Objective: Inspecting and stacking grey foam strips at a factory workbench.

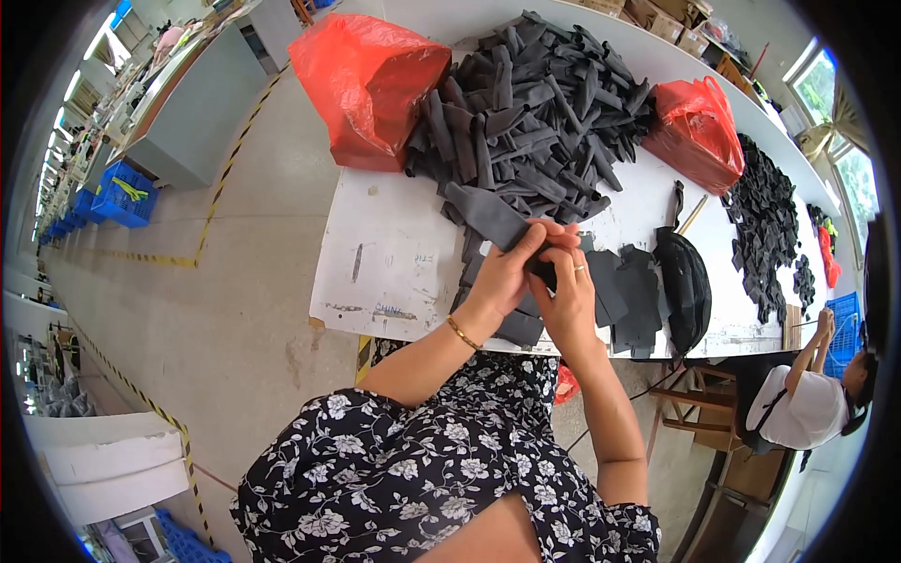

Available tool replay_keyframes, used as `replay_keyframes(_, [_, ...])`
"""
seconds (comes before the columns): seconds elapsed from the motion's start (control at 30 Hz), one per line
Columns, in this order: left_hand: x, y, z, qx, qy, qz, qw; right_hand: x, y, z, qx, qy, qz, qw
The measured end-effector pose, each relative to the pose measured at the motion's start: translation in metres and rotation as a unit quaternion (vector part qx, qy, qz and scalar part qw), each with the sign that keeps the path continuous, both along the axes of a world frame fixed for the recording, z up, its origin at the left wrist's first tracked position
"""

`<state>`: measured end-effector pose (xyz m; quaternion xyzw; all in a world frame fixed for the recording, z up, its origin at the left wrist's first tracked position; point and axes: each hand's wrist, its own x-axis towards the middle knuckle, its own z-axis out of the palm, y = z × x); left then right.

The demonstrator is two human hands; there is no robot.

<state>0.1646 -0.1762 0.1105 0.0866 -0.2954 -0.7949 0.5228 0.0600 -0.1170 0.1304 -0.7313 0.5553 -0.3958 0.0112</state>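
In front of me, my left hand [507, 272] grips a folded dark grey fabric strip [479, 206], which extends up and left from my fingers. My right hand [568, 286] is closed on the same strip beside it, fingers bent. Beyond them lies a big heap of dark grey fabric pieces [526, 103] on the white table [366, 281]. Flat grey pieces [629, 300] lie to the right of my hands, and more [511, 328] lie partly under them.
Red plastic bags [361, 84] [694, 131] flank the heap. A black bag [680, 291] and a smaller dark pile [760, 225] are rightward. A co-worker [798, 394] sits at the right by a blue crate [845, 333]. Blue bins [127, 192] stand left, beyond taped floor lines.
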Motion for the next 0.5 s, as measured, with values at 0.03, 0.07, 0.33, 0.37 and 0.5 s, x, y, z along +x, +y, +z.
replay_keyframes(0.03, [0.004,-0.006,0.0,0.0,0.001,-0.001,1.0,-0.001,0.001,0.002,0.0,0.001,-0.001,1.0])
replay_keyframes(0.07, [0.009,-0.012,0.001,0.023,0.0,0.011,1.0,-0.002,0.005,0.003,0.006,-0.008,-0.009,1.0])
replay_keyframes(0.33, [0.006,-0.011,0.001,0.069,0.031,-0.001,0.997,-0.01,-0.001,0.003,-0.004,-0.027,0.021,0.999])
replay_keyframes(0.37, [0.006,-0.012,0.002,0.087,0.019,-0.009,0.996,-0.012,-0.003,0.004,-0.004,-0.025,0.023,0.999])
replay_keyframes(0.5, [0.002,-0.009,0.005,0.085,0.039,-0.005,0.996,-0.017,-0.005,0.001,-0.051,0.033,0.063,0.996])
